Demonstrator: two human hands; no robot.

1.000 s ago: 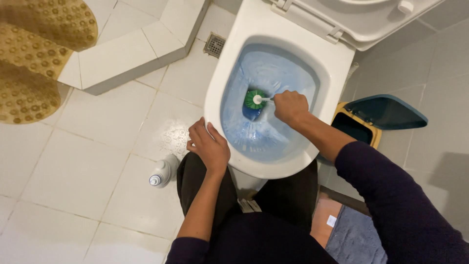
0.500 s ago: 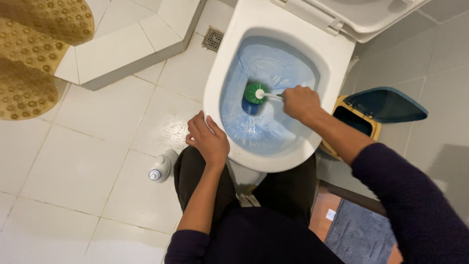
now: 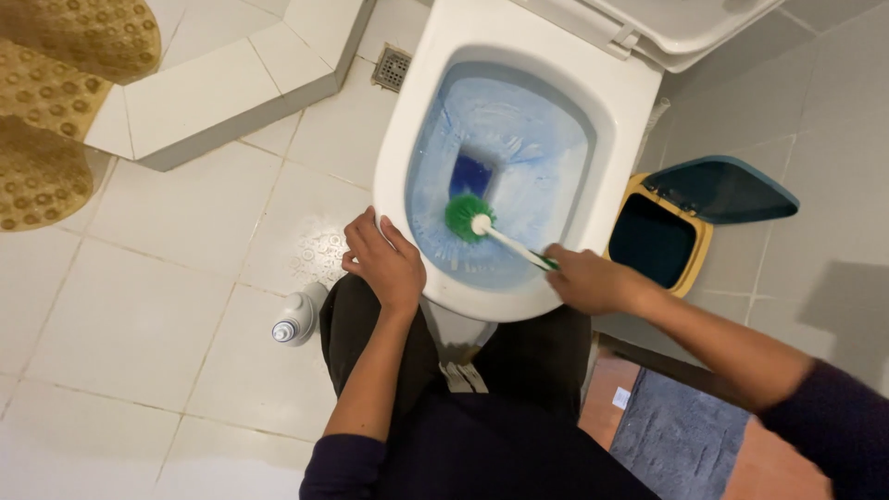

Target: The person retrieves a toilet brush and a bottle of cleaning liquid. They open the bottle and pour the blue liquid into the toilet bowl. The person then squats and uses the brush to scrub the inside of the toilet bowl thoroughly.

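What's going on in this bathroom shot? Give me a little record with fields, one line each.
Right hand: grips the white handle of a green-bristled toilet brush
Brush head: inside the white ceramic toilet bowl, against the blue-coated wall
Left hand: rests on the bowl's front rim
Floor, left: white plastic bottle standing on pale tiles
Floor, right: yellow bin with dark blue lid, lid open

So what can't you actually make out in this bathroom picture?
All in the head view:
- Brush handle: its end is hidden inside the right hand.
- Toilet: the lid and tank are cut off by the top edge.
- Bin: its inside is too dark to see.
- White bottle on the floor: its label is too small to make out.
- Left hand: its palm side, on the rim, is hidden.
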